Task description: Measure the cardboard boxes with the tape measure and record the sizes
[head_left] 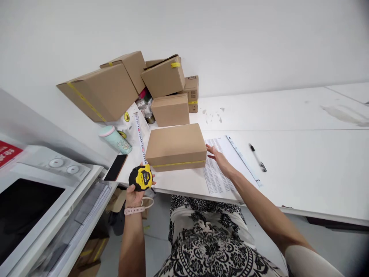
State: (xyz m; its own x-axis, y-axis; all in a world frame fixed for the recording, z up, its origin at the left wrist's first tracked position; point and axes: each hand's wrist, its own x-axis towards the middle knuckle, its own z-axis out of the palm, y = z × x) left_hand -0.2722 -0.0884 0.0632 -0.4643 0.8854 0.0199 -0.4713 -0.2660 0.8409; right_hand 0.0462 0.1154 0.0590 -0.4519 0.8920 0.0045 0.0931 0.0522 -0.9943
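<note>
Left hand point(135, 195) clamps the tape measure point(141, 178), stretched along the left edge of the box point(176, 145); right hand point(220, 158) (open) steadies its right end.

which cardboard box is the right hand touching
The flat brown cardboard box at the white table's front edge, with a yellow band across its front. The right hand touches its right end; the other boxes are piled behind it.

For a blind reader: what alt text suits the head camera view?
A person's left hand holds a yellow tape measure, its blade stretched along a cardboard box on a white table; the right hand rests by the box's other side.
</note>
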